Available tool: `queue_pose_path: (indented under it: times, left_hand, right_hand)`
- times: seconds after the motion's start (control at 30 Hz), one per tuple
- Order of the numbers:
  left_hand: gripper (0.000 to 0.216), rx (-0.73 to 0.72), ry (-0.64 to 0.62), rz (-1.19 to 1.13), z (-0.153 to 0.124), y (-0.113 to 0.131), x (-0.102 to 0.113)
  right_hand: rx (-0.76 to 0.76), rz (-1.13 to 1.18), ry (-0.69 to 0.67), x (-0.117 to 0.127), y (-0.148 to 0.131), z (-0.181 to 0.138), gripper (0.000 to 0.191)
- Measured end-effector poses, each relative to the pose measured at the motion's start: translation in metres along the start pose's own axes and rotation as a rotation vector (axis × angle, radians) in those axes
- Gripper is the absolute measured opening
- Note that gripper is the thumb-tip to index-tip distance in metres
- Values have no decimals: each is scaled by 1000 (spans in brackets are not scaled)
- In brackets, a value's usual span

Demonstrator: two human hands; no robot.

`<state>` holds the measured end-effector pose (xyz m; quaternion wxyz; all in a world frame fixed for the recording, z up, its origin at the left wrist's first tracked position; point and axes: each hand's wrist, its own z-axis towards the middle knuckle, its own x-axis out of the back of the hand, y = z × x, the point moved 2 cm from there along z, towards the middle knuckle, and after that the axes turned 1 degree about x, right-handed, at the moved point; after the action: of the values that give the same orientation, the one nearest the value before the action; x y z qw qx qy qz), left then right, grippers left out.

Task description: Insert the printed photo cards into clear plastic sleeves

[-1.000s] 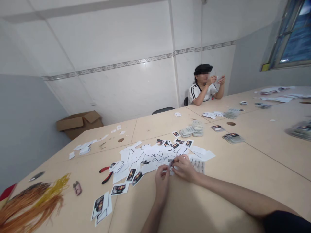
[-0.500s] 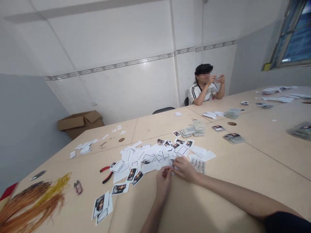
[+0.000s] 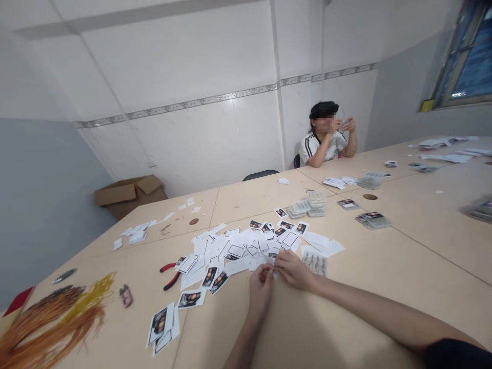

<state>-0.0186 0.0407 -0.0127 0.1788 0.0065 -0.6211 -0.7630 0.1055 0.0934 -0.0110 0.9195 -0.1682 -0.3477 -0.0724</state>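
Head view: the left hand [image 3: 261, 293] and right hand [image 3: 294, 270] are working close together at the near edge of the paper pile [image 3: 226, 251], on the tabletop [image 3: 384, 266]. Fingers [image 3: 280, 260] of both hands are closed in a tight pinch, gripping a thin translucent sheet [image 3: 262, 260] between them. The sheet is lying partly over the pile's near edge, and its exact outline is hard to make out.

Progress, as far as visible: most of the paper is lying loose and overlapping in the pile, mixed with black-framed cut sheets and printed cards [image 3: 209, 277]. Only a few bundled clear packets [image 3: 307, 206] are sitting squared up beyond the pile.

Also around it: red-handled pliers [image 3: 169, 275] are lying just left of the pile, and orange and yellow cords [image 3: 49, 328] are lying well left of it. A seated co-worker [image 3: 326, 136] is holding a small item up in both hands, far beyond the pile.

Labels: the cards are showing dark photo prints. No brand or readable text at this resolution.
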Motion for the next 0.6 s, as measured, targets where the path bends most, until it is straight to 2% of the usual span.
queue_pose_path:
  times: [0.47, 0.6]
  left_hand:
    - [20, 9, -46, -53, 1, -5, 0]
    - [21, 28, -56, -83, 2, -5, 1]
  right_hand:
    - [-12, -23, 3, 0, 1, 1, 20]
    - [-20, -19, -17, 0, 1, 1, 14]
